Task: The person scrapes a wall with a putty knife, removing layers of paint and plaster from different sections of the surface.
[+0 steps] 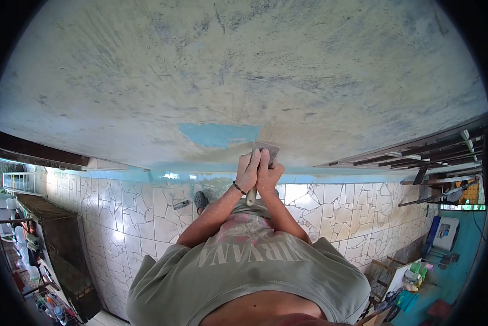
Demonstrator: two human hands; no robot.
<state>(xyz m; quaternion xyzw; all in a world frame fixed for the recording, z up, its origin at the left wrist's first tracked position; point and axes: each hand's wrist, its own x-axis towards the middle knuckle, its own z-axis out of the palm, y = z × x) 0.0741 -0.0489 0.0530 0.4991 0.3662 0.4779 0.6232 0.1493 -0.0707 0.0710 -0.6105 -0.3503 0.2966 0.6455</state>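
Both hands grip one scraper, its flat blade (273, 147) against the wall and its pale handle (251, 196) sticking out below, between the wrists. My left hand (248, 171), with a dark beaded bracelet at the wrist, is closed on it, thumb pointing toward the blade. Beside it and touching it, my right hand (269, 173) is closed around the same tool. The wall (309, 81) is covered in patchy beige-grey coating with dark smudges. Just above the hands lies a bare light-blue patch (219, 135) of wall. Part of the grip is hidden by the fingers.
A barred window grille (418, 155) juts from the wall at right. The floor (336, 209) is pale broken tile, with a small dark-and-light object (181, 205) near my shoe (201, 200). A dark cabinet (64, 244) stands left; a cooler-like box (443, 233) and a cluttered table (399, 282) are right.
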